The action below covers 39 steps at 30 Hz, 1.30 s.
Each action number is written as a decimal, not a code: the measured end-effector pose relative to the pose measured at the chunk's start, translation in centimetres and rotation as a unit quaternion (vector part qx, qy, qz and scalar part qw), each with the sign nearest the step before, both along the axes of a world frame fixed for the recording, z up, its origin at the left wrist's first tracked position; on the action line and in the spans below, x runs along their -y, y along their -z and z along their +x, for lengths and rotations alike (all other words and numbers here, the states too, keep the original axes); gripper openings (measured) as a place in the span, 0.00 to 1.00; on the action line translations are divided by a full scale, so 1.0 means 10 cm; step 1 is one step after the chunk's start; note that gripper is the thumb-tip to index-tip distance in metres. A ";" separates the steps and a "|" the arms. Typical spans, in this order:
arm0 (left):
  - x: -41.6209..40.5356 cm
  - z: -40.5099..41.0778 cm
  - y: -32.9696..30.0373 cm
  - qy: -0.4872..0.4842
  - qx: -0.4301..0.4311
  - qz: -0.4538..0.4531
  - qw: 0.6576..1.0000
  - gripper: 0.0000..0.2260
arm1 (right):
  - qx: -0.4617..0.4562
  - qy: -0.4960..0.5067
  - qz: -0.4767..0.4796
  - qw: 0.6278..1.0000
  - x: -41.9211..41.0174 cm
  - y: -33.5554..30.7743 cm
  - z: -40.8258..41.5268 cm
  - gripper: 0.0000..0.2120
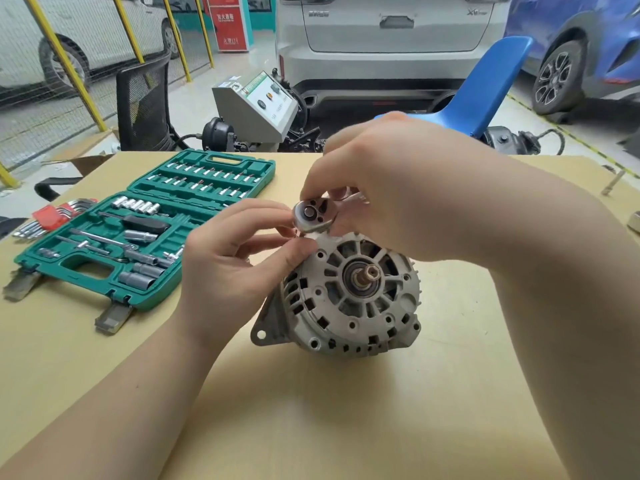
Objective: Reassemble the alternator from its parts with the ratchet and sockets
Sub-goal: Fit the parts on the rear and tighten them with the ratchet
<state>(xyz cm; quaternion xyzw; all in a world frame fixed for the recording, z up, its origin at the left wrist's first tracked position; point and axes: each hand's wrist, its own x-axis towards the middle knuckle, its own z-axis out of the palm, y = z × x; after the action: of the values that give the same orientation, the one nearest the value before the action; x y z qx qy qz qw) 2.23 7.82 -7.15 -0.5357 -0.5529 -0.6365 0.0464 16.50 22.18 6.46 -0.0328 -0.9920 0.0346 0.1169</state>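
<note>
Nearest me on the tabletop, the alternator lies with its shaft pointing up toward my view. My left hand pinches at the housing's upper-left rim just under the ratchet, while my right hand grips the ratchet's handle. The ratchet's head sits above that rim spot, its handle running right into my palm, and the socket case lies open, well apart on the left.
</note>
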 end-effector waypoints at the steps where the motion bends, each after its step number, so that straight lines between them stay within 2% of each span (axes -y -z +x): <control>1: 0.00 0.00 0.00 -0.001 0.001 -0.002 1.000 0.09 | 0.000 0.001 0.005 1.000 0.00 0.00 0.00 0.09; 5: -0.02 0.00 0.01 -0.030 -0.025 -0.018 0.999 0.06 | -0.009 -0.006 0.046 0.999 0.03 0.02 0.00 0.12; 11: -0.02 0.02 0.01 -0.035 -0.038 -0.038 0.998 0.08 | -0.011 -0.014 0.096 0.995 0.06 -0.01 0.04 0.08; 15: -0.04 0.00 0.01 -0.014 -0.040 -0.042 0.998 0.09 | -0.057 -0.024 0.141 0.988 0.07 0.00 0.00 0.20; 18: -0.05 0.00 0.00 -0.019 -0.040 -0.046 0.998 0.07 | -0.037 -0.013 0.110 0.993 0.08 0.02 -0.04 0.23; 21: -0.05 -0.01 -0.01 -0.026 -0.056 -0.051 0.997 0.07 | -0.027 -0.024 0.089 0.995 0.05 0.03 -0.03 0.16; 27: -0.04 -0.03 -0.03 -0.041 -0.094 -0.058 0.993 0.09 | -0.023 -0.036 0.031 0.999 -0.08 0.00 0.03 0.13; 29: -0.03 -0.03 -0.04 -0.035 -0.081 -0.057 0.994 0.09 | -0.026 -0.028 0.023 0.999 -0.08 0.00 0.02 0.15; 33: -0.02 -0.03 -0.05 -0.026 -0.057 -0.063 0.996 0.07 | -0.027 -0.007 0.002 1.000 -0.11 0.01 -0.02 0.28; 35: -0.03 -0.03 -0.04 -0.018 -0.045 -0.061 0.997 0.06 | -0.038 -0.006 -0.001 0.999 -0.15 0.03 -0.02 0.31; 39: -0.04 -0.02 -0.02 0.009 -0.028 -0.048 0.998 0.05 | -0.011 -0.058 -0.010 0.998 -0.22 0.07 -0.05 0.23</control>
<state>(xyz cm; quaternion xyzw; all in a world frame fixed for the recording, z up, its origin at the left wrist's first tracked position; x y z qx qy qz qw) 2.02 8.25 -6.93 -0.5599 -0.5767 -0.5941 0.0306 15.96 24.37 5.74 0.0239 -0.9905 0.0519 0.1252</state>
